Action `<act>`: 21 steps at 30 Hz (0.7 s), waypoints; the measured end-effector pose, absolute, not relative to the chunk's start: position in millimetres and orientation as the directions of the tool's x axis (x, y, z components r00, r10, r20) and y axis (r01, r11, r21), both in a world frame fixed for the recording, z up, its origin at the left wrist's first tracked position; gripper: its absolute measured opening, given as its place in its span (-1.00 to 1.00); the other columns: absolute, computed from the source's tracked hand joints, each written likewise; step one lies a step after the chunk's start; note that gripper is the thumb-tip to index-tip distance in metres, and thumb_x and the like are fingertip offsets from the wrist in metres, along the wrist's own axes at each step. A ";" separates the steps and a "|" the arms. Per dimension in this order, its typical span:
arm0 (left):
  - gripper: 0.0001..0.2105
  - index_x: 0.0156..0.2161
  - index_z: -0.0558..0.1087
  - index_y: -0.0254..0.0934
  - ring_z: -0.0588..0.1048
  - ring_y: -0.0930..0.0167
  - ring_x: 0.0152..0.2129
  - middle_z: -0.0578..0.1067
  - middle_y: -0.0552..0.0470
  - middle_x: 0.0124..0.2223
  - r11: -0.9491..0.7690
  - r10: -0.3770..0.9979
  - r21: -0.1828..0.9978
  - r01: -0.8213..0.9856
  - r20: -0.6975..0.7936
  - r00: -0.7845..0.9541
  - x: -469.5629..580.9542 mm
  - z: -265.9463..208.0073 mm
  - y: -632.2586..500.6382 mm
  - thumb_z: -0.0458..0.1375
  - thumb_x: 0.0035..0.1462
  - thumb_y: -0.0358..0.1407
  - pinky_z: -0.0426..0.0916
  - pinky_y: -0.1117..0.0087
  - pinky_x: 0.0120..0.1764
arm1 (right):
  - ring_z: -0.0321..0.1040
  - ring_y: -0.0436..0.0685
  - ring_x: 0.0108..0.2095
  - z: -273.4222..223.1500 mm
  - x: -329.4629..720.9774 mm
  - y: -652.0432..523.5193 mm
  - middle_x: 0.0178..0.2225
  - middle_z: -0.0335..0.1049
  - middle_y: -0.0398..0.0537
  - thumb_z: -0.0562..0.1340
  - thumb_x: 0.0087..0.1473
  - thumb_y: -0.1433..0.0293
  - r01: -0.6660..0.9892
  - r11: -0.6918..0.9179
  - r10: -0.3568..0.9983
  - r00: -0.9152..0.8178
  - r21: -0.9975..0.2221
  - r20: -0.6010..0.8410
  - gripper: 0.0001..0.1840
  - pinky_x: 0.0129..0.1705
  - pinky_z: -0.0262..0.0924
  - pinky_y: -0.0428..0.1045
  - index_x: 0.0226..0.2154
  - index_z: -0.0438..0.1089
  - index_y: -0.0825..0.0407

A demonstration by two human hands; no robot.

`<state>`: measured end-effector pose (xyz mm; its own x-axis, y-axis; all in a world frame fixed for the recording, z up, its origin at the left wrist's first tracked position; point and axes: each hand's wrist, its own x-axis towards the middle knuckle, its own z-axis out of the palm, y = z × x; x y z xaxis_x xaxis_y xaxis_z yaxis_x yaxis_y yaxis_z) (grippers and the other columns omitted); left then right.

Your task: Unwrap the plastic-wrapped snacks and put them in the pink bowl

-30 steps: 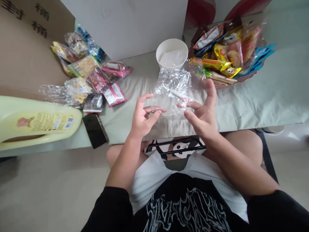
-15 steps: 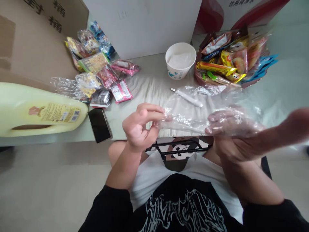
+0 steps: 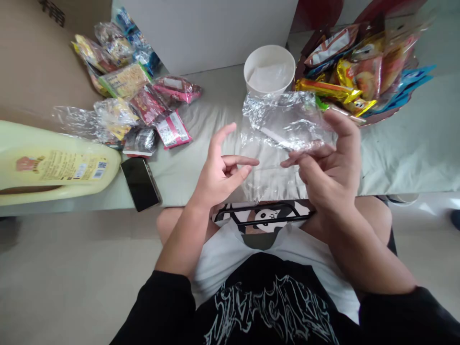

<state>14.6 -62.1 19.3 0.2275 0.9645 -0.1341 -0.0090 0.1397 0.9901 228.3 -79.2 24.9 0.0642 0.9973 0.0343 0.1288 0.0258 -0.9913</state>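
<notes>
A clear plastic bag spreads above the table between my hands, with creases catching the light. My right hand pinches its lower right part between thumb and fingers, some of them seen through the film. At the bag's left edge is my left hand, its index finger raised and its thumb and middle finger apart at the tips; I see no film gripped there. Through the bag shows a slim white-handled tool, lying on the cloth, its tip hard to make out. Just behind stands a white paper bucket with whitish film inside.
At right, a basket holds packaged snacks. More wrapped snacks lie at left, near a black phone and a pale yellow jug. A white box and a cardboard box stand behind.
My right hand has come out from inside the bag, moved left and now pinches it. My left hand's finger and thumb have parted and its index finger has lifted. The bag has shifted left.
</notes>
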 end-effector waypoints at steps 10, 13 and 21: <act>-0.75 -0.11 0.64 -0.14 0.44 0.53 -0.60 0.70 0.06 -0.23 -0.293 0.942 0.913 0.282 0.227 0.245 1.3 24.6 -65.8 0.40 0.05 -0.36 0.38 0.41 -0.44 | 0.49 0.09 -0.41 41.7 244.4 -88.3 -0.35 0.55 -0.16 0.35 0.13 0.40 0.367 0.350 0.924 -0.285 -0.862 0.254 -0.58 -0.36 0.42 0.04 0.05 0.46 -0.21; -0.76 -0.10 0.64 -0.11 0.45 0.50 -0.56 0.68 0.08 -0.28 -0.415 0.906 0.806 0.422 0.324 0.272 0.0 19.4 -58.8 0.34 0.12 -0.39 0.41 0.39 -0.35 | 0.50 0.13 -0.32 37.8 241.7 -84.7 -0.33 0.55 -0.15 0.31 0.13 0.47 0.471 0.414 0.910 -0.227 -0.778 0.347 -0.58 -0.15 0.44 0.10 0.03 0.48 -0.20; -0.89 -0.32 0.59 -0.11 0.48 0.34 -0.28 0.48 0.02 -0.26 -0.467 0.884 0.812 0.350 0.426 0.192 -1.4 7.7 -52.7 0.34 0.07 -0.41 0.45 0.21 -0.13 | 0.36 0.20 -0.24 23.0 240.6 -76.1 -0.33 0.33 -0.04 0.33 0.17 0.33 0.721 0.359 0.876 -0.042 -0.592 0.480 -0.91 -0.13 0.33 0.17 -0.28 0.58 -0.18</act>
<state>-1.4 -52.7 7.7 0.1922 0.8842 0.4257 0.3502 -0.4671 0.8119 240.6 -76.1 23.0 -0.0419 0.8760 0.4804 0.7215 0.3592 -0.5920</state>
